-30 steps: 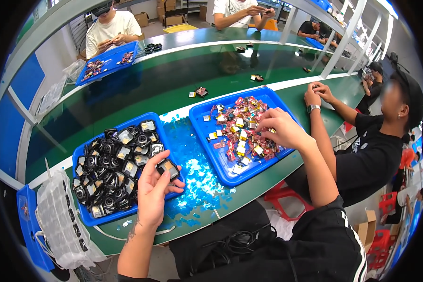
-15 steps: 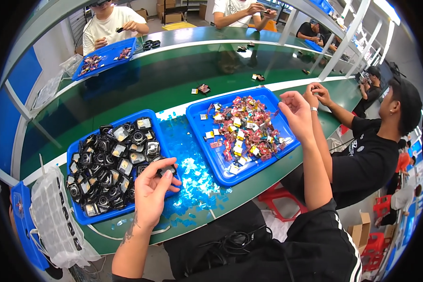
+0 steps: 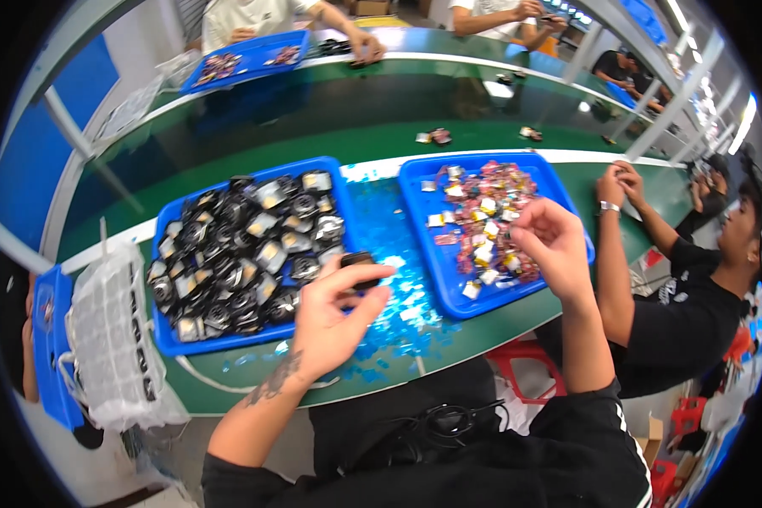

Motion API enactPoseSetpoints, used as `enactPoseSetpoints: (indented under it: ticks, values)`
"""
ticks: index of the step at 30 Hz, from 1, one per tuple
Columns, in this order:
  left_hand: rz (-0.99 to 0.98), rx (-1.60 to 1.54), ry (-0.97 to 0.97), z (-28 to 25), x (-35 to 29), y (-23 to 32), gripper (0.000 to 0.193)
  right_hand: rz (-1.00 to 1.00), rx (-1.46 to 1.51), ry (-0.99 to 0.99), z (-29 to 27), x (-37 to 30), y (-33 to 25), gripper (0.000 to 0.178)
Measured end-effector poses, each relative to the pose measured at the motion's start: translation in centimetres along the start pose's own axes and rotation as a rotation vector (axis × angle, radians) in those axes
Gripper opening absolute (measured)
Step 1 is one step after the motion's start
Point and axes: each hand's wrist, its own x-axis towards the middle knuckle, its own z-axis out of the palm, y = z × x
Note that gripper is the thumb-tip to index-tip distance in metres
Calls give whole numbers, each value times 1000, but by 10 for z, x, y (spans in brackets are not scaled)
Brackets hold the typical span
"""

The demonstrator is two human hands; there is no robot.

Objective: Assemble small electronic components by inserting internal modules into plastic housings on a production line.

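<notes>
Frame centre: left hand [image 3: 334,317] pinches a small black part [image 3: 360,259], long axis running left-right, beside the left blue tray [image 3: 254,339]. Right hand [image 3: 554,245], fingers curled, hovers over the right blue tray [image 3: 415,199]; whether it grips anything is unclear.

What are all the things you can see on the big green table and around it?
Green table: one, long, with a white stripe.
Blue trays: two in front, left tray full of black and silver parts, right tray with small red and white pieces; another blue tray at the far side.
Blue film scraps: many, shiny, between the two near trays.
Clear plastic bag: one, at the table's left end.
Red stool: one, under the table.
Other people: one in a black shirt on the right, more at the far side.
Left hand: holds a small black part.
Right hand: raised over the right tray, fingers pinched together.
</notes>
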Motion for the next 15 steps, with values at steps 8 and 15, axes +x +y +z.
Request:
enactPoseSetpoints:
  ticks: [8,15]
  values:
    - [246,184,-91,16,4,4,22,-20,-40,-244,74,-27,-30,10]
    - [152,252,82,2,-17,6,9,-274,-160,-237,114,-22,-23,11]
